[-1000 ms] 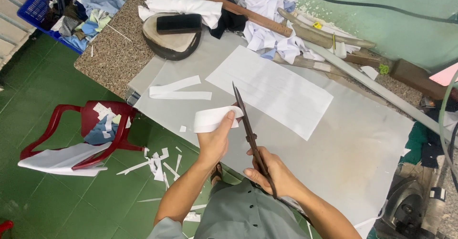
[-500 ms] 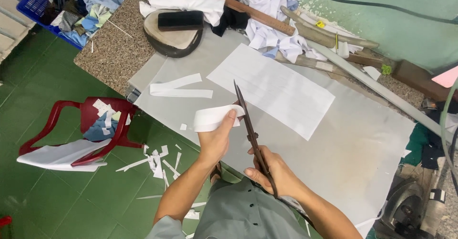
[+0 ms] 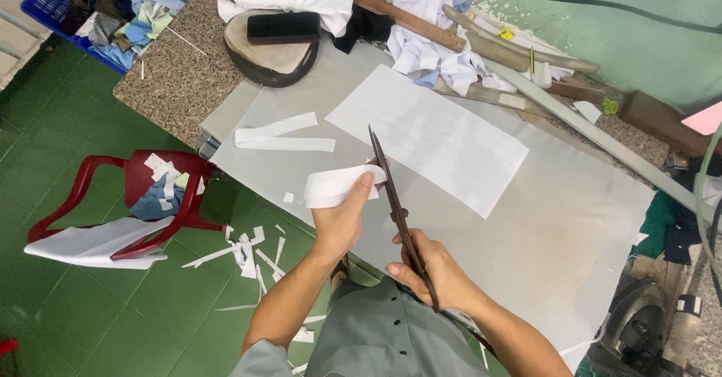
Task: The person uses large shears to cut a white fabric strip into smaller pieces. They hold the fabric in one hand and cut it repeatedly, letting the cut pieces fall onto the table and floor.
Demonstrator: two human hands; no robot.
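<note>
My left hand [image 3: 340,223] grips a folded strip of white fabric [image 3: 336,185] above the near edge of the grey work sheet [image 3: 571,226]. My right hand [image 3: 436,272] is closed around the handles of long dark scissors [image 3: 397,210]. Their blades point away from me, with the tips beside the right end of the strip. A large white fabric rectangle [image 3: 429,132] lies flat on the sheet just beyond the scissor tips. Two more white strips [image 3: 282,136] rest on the sheet to the left.
A red plastic chair [image 3: 120,204] with cloth and scraps stands on the green floor at left, with white offcuts [image 3: 248,253] scattered beside it. At the back lie an oval wooden block [image 3: 274,50], a heap of fabric [image 3: 410,16], wooden sticks and a long metal rule [image 3: 602,147].
Both hands keep their grip on the strip and the scissors. The scissor blades have closed a little against the strip's end; otherwise little has moved.
</note>
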